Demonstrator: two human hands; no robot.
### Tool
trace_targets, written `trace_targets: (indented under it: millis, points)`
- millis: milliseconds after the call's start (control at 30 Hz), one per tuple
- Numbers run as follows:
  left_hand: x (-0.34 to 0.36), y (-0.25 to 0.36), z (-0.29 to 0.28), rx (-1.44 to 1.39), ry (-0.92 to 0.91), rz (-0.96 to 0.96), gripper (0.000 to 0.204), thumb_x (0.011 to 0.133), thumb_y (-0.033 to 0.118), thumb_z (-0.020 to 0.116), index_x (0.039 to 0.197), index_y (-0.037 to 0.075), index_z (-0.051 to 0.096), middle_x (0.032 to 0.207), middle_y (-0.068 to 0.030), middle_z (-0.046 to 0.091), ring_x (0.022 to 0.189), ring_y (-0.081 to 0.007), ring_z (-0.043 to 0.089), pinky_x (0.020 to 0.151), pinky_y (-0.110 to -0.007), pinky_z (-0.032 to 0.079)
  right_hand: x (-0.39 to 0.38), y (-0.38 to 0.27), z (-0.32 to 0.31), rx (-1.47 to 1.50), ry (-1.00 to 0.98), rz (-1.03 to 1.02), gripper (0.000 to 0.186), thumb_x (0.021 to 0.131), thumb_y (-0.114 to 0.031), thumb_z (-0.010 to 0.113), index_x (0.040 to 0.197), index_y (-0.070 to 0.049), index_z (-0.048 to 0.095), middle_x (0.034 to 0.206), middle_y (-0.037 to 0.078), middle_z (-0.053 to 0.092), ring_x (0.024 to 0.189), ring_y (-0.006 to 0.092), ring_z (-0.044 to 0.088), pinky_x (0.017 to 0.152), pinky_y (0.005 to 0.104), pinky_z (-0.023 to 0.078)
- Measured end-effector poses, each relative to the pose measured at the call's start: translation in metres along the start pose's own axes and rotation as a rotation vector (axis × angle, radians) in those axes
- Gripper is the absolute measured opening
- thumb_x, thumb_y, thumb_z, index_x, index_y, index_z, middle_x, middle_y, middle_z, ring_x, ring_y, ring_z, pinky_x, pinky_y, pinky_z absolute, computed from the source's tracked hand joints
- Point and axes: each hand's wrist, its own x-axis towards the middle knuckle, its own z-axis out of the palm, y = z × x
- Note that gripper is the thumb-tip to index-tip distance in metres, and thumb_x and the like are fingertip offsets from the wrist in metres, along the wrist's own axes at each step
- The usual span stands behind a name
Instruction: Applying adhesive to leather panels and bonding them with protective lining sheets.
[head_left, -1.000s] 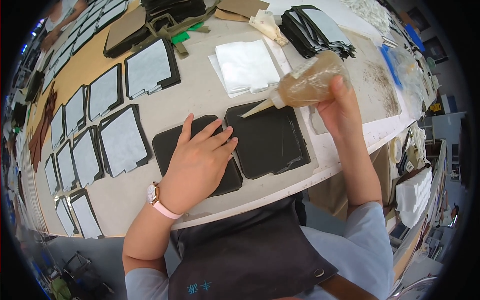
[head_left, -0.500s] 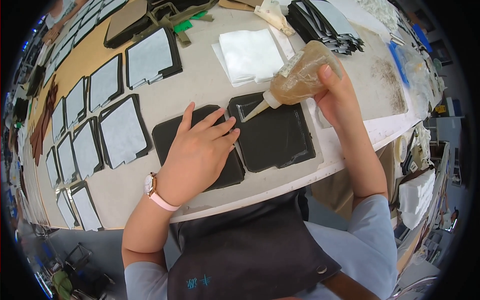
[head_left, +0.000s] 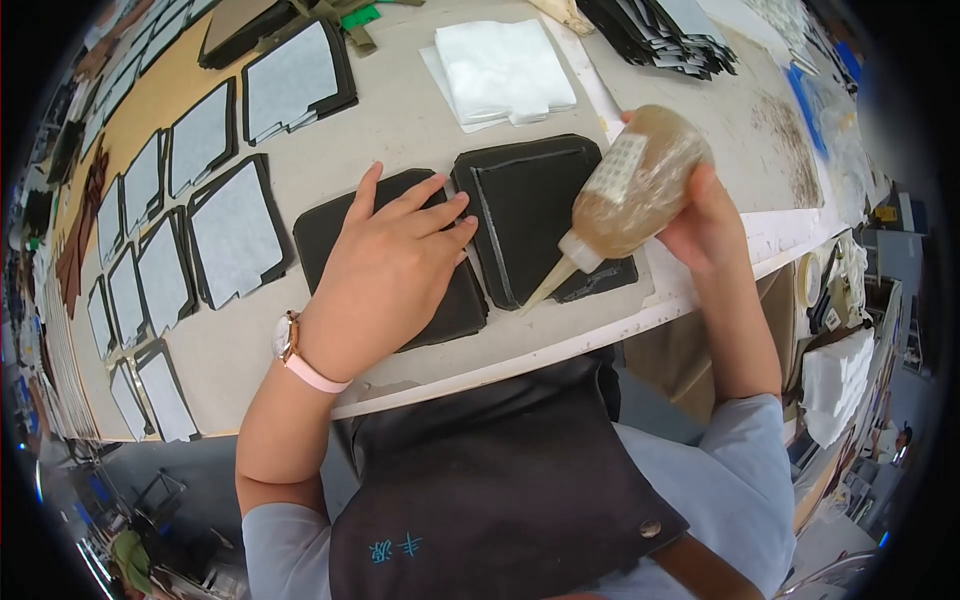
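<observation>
With fingers spread, my left hand (head_left: pixel 392 255) rests on a stack of black panels (head_left: pixel 325 225); its fingertips reach the edge of a second black stack. My right hand (head_left: pixel 705 225) is wrapped around a translucent squeeze bottle (head_left: pixel 645 180) of amber glue, tilted nozzle-down. The nozzle tip is at the near-left corner of the second stack of black panels (head_left: pixel 520 205). A shiny line of glue runs along that top panel's left and far edges, and another patch shows at its near right edge.
White sheets (head_left: pixel 505 70) are piled beyond the black stacks. Several black panels with pale backing (head_left: pixel 235 235) lie in rows at left. A fanned black-and-white stack (head_left: pixel 665 35) stands at far right, near a blue-edged plastic bag (head_left: pixel 835 125). The table's near edge (head_left: pixel 480 378) curves before me.
The bottle has moved toward me, its nozzle going from the panel's far-left corner to its near-left corner. A glue line now runs down the left edge. My left hand stays on its stack.
</observation>
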Motion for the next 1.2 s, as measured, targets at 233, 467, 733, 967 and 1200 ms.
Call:
trace_targets:
  millis: [233,467,733,967,1200]
  points:
    - [0.000,0.002,-0.002,-0.050,-0.029,-0.034,0.026,0.086,0.007,0.066,0.112,0.007,0.072,0.123,-0.0082,0.068,0.127,-0.0287,0.055,0.116,-0.055,0.026,0.023,-0.020,0.027,0.098,0.122,-0.084,0.067,0.088,-0.033,0.075,0.140,-0.003,0.045,0.124,0.011,0.060,0.115,0.0207,0.059,0.100,0.0379,0.048]
    - [0.002,0.003,-0.004,-0.054,-0.040,-0.034,0.026,0.087,0.008,0.066,0.112,0.006,0.072,0.122,-0.0086,0.068,0.127,-0.0293,0.055,0.116,-0.055,0.027,0.034,-0.022,0.065,-0.048,-0.002,-0.147,0.077,0.079,-0.016,0.081,0.143,-0.004,0.040,0.122,0.013,0.060,0.116,0.0206,0.057,0.098,0.0335,0.047]
    - [0.002,0.003,-0.004,-0.050,-0.031,-0.032,0.026,0.087,0.009,0.066,0.112,0.006,0.072,0.121,-0.0091,0.068,0.127,-0.0286,0.055,0.115,-0.055,0.027,0.036,-0.030,0.050,-0.118,-0.069,-0.165,0.075,0.080,-0.018,0.079,0.143,-0.005,0.042,0.125,0.011,0.059,0.116,0.0195,0.057,0.099,0.0340,0.046]
    - [0.003,0.003,-0.004,-0.057,-0.029,-0.026,0.025,0.087,0.008,0.066,0.111,0.006,0.072,0.121,-0.0095,0.068,0.126,-0.0294,0.056,0.116,-0.056,0.027,0.015,-0.033,0.023,-0.260,0.219,-0.225,0.090,0.080,-0.047,0.071,0.148,-0.002,0.034,0.124,0.025,0.058,0.111,0.0380,0.064,0.096,0.0486,0.054]
    - [0.002,0.003,-0.004,-0.048,-0.026,-0.030,0.024,0.087,0.008,0.066,0.110,0.006,0.073,0.122,-0.0096,0.068,0.128,-0.0296,0.055,0.116,-0.055,0.026,-0.015,-0.020,0.015,-0.256,0.259,-0.186,0.087,0.085,-0.049,0.068,0.149,-0.002,0.032,0.125,0.024,0.057,0.112,0.0380,0.064,0.098,0.0496,0.052]
